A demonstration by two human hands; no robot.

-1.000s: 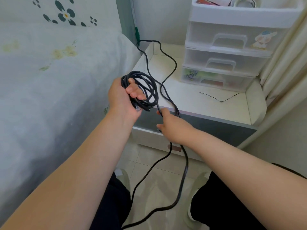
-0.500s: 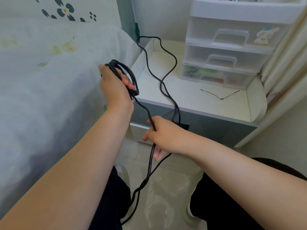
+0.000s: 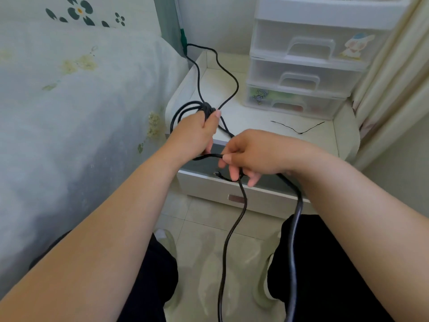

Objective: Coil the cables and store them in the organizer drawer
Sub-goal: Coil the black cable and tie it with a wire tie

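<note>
A long black cable [image 3: 232, 231] runs from behind the bed, over the nightstand and down to the floor. My left hand [image 3: 197, 131] grips a bundle of its coiled loops [image 3: 183, 110] above the nightstand's left front corner. Just to the right and lower, my right hand [image 3: 250, 152] pinches a strand that leads across to the coil, and more cable hangs from it toward the floor. The white plastic organizer [image 3: 306, 66] with three shut translucent drawers stands at the back right of the nightstand.
The white nightstand [image 3: 325, 140] has a raised rim and a thin black wire [image 3: 297, 129] lying on it. A bed with a floral sheet [image 3: 69, 101] fills the left. A cream curtain [image 3: 394, 89] hangs at the right. My knees and a tiled floor are below.
My left hand with the coil has moved right and turned over toward the nightstand. My right hand has risen from below the nightstand edge and brought a strand up beside the coil.
</note>
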